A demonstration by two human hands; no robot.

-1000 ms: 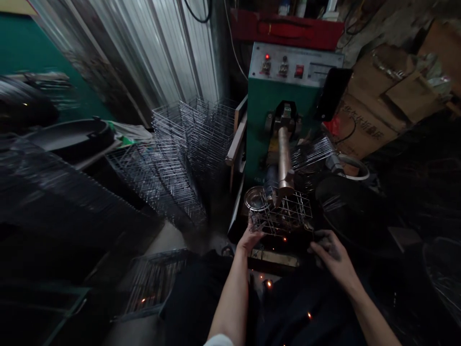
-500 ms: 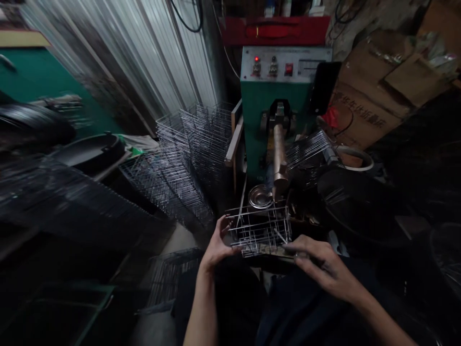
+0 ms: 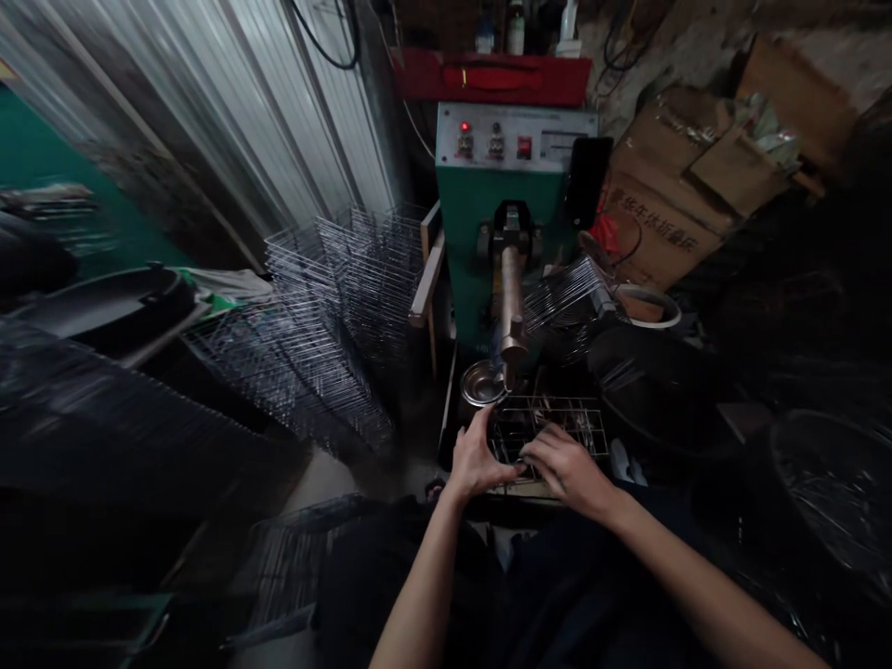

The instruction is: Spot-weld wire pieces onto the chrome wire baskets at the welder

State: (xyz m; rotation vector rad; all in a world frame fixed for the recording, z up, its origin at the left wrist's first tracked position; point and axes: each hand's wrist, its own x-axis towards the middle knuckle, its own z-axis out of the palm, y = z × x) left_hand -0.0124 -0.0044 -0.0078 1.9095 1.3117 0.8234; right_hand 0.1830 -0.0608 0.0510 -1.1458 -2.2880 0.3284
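A small wire rack [image 3: 589, 427] lies in front of me, under the long metal arm of a green machine. My left hand [image 3: 478, 462] grips its left end, thumb along the near side and fingers at the far side. Over the near part of the rack, my right hand [image 3: 568, 471] has its fingers drawn together close to my left thumb. What those fingertips pinch is too dark and small to make out. A round metal dish [image 3: 480, 383] sits just beyond my left hand, beside the tip of the machine's arm [image 3: 512, 307].
The green machine [image 3: 474, 223] has a lit red lamp. Stacked wire racks [image 3: 307, 325] stand to the left. Thin metal rods [image 3: 568, 293] lie to the right of the arm, with a dark basin [image 3: 655, 390] nearby. Cardboard boxes [image 3: 655, 223] lean behind.
The wire rack has shifted right relative to the machine's arm and now lies flatter. My right hand has moved left and inward, close to my left hand. The camera view has turned slightly right.
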